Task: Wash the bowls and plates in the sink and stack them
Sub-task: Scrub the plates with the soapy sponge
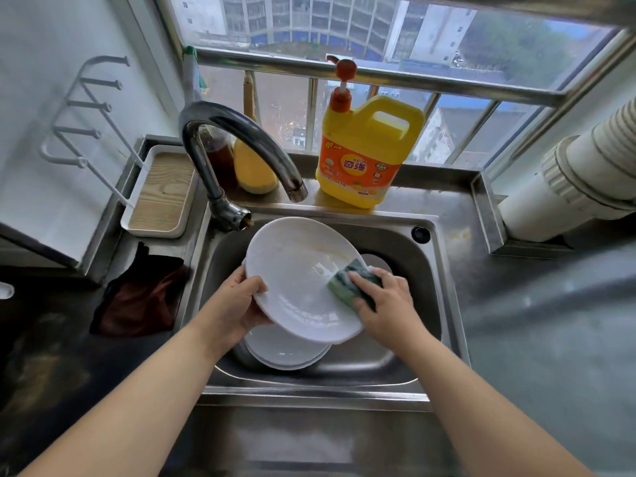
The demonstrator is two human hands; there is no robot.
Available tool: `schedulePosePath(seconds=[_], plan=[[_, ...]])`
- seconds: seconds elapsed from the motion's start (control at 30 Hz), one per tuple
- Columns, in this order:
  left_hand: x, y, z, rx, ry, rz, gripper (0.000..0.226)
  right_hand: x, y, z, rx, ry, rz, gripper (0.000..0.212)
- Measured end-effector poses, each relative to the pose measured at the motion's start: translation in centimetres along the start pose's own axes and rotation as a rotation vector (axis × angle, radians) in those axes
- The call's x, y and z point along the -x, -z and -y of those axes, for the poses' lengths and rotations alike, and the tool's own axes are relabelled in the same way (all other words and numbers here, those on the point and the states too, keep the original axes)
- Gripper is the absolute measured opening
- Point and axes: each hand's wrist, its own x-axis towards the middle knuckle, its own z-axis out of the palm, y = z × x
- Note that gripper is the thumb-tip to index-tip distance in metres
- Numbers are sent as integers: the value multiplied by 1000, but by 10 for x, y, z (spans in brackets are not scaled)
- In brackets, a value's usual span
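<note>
Two bare forearms reach in over the front edge of the steel sink (444, 270). The left hand (237, 304) grips a large white plate (296, 270) by its left rim, thumb curled over the edge, holding it tilted above the basin. The right hand (389, 297) grasps a green sponge (351, 284), pressing it against the plate's right side, where suds show. Below, more white dishes (285, 352) lie stacked on the sink floor. The curved faucet (237, 146) arches over the plate's far edge. A yellow detergent jug (364, 149) with an orange pump stands on the ledge behind, and a dark cloth (141, 297) lies left of the sink.
</note>
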Motion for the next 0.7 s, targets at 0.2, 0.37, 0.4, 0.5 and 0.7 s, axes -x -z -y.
schedulePosePath(seconds=[0.2, 0.37, 0.4, 0.5, 0.7], plan=[[-4, 5, -16, -46, 31, -68, 30, 25, 14, 16, -4, 230, 67, 91], [0, 0, -15, -45, 51, -61, 32, 32, 1, 9, 189, 392, -195, 65], [2, -5, -10, -10, 33, -59, 35, 32, -1, 11, 188, 379, -246, 65], [11, -28, 14, 125, 28, -46, 45, 35, -11, 29, 151, 318, -302, 68], [22, -33, 30, 199, -22, -18, 57, 45, -17, 48, -62, 244, -57, 71]])
